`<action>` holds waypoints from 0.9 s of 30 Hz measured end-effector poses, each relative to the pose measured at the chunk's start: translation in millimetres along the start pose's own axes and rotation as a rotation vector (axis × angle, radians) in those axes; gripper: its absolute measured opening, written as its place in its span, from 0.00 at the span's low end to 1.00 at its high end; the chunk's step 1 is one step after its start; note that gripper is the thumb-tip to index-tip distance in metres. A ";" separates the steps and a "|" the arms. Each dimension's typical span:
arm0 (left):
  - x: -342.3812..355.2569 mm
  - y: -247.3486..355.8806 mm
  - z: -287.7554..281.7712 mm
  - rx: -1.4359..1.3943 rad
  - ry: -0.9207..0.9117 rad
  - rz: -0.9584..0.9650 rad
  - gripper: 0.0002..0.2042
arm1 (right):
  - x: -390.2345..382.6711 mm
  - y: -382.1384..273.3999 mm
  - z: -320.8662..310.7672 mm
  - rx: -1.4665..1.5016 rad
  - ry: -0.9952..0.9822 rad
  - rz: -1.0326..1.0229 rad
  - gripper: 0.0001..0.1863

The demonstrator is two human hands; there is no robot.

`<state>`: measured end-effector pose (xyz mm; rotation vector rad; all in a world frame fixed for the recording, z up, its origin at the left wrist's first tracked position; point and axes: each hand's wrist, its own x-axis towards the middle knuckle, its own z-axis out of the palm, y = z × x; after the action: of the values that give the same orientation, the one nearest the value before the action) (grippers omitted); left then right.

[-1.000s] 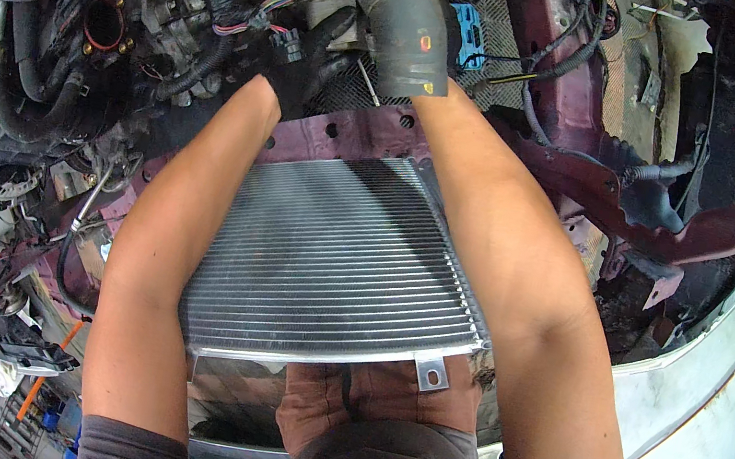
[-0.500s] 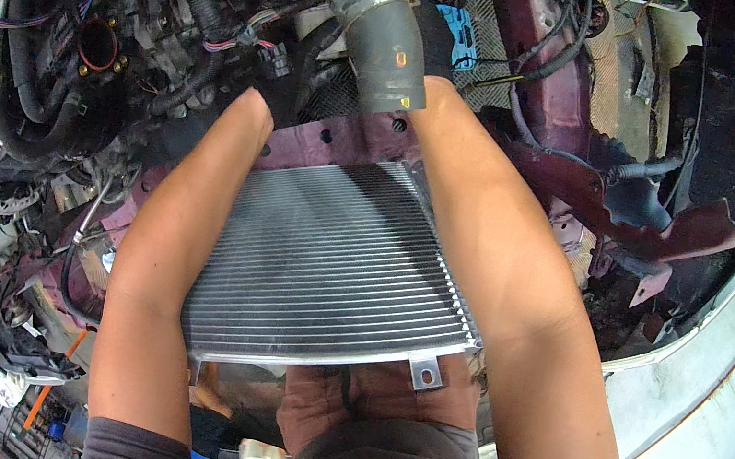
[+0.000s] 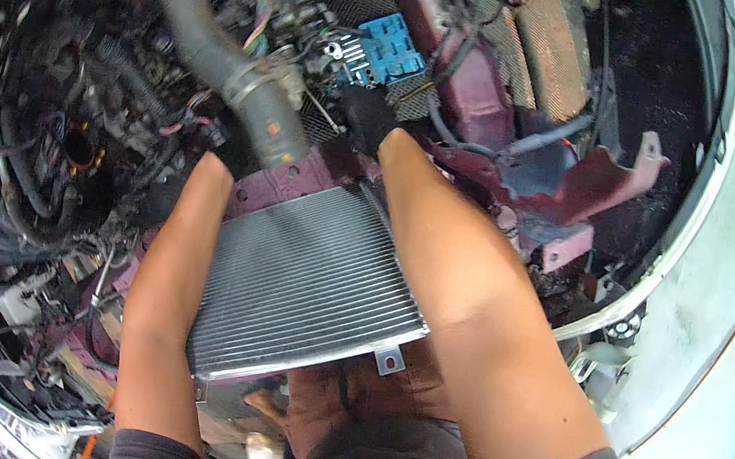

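Observation:
A silver finned radiator-like panel [image 3: 304,287] lies tilted between my forearms, a metal bracket with a hole [image 3: 389,360] at its near edge. My left hand [image 3: 229,140], seemingly in a dark glove, is past the panel's far left, close to the purple metal crossmember [image 3: 290,180]. Beyond the panel's far right is my right hand [image 3: 369,118], also dark-covered, near the same crossmember. The fingers of both hands merge into the shadows, so what they touch or hold is hidden. A thick grey hose [image 3: 265,115] ends between the two hands.
A blue tool case [image 3: 393,49] with metal sockets rests in the engine bay behind my right hand. Wiring and dark hoses [image 3: 25,211] crowd the left side. A bent purple metal bracket [image 3: 602,196] sticks out at right, inside a white body panel [image 3: 713,317].
The view has shifted, showing more of the blue case and its sockets. The grey hose appears farther left. My arms still flank the finned panel, with both hands at its far side.

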<state>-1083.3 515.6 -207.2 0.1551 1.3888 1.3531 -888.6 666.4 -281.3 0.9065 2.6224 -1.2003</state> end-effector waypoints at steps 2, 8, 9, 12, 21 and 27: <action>1.4 4.1 2.1 0.075 0.005 0.022 0.29 | 5.5 36.5 34.3 -0.075 0.063 -0.178 0.16; -2.6 4.1 -20.7 0.778 0.171 0.340 0.30 | 39.6 31.3 79.3 0.515 0.055 0.333 0.17; -5.6 4.5 -21.6 0.950 0.207 0.426 0.30 | 45.7 31.0 90.1 0.324 0.171 0.156 0.18; -14.4 2.9 -28.8 1.365 0.278 0.614 0.30 | 57.7 9.8 99.5 0.548 0.222 0.320 0.18; -13.6 -4.9 -25.7 1.755 0.162 0.732 0.31 | 45.1 -10.6 84.2 0.599 0.367 0.391 0.12; -12.3 0.0 -34.5 1.961 0.215 0.784 0.31 | 18.1 -36.8 41.8 0.987 0.520 0.376 0.20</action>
<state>-1104.5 485.8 -210.1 1.9866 2.4750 -0.0263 -929.7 626.1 -291.8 1.9573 1.8449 -2.4080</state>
